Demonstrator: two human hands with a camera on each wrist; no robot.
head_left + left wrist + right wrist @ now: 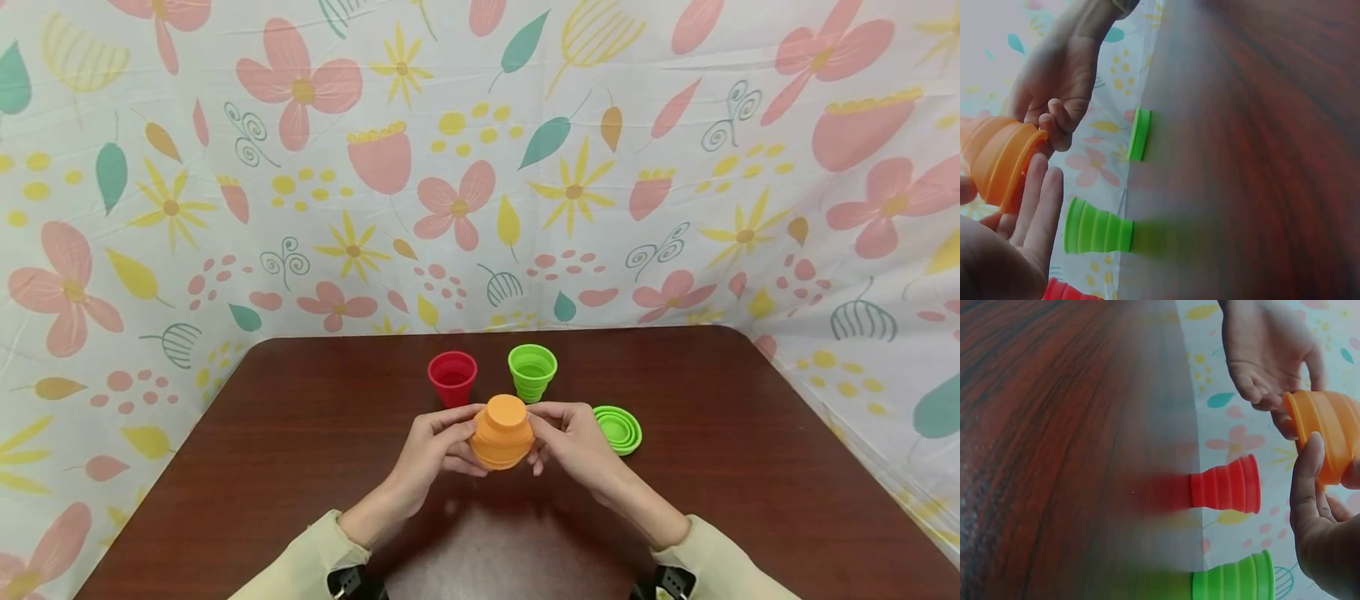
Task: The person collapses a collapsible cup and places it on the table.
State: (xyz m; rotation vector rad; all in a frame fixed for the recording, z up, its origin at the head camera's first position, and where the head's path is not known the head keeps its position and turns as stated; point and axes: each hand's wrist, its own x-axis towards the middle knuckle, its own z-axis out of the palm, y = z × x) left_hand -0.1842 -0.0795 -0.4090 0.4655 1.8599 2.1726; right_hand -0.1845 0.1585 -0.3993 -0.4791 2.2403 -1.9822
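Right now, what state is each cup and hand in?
orange cup: held in the air, base upward, at least partly expanded
red cup: expanded, mouth up
tall green cup: expanded, mouth up
flat green cup: collapsed
left hand: gripping orange cup
right hand: gripping orange cup

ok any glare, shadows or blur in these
Head: pale glare on the table, low centre, and soft shadows below the left hand and right hand; left wrist: washed out at upper left, smeared reflection of the tall green cup; right wrist: hazy strip over the table, blurred reflection of the red cup.
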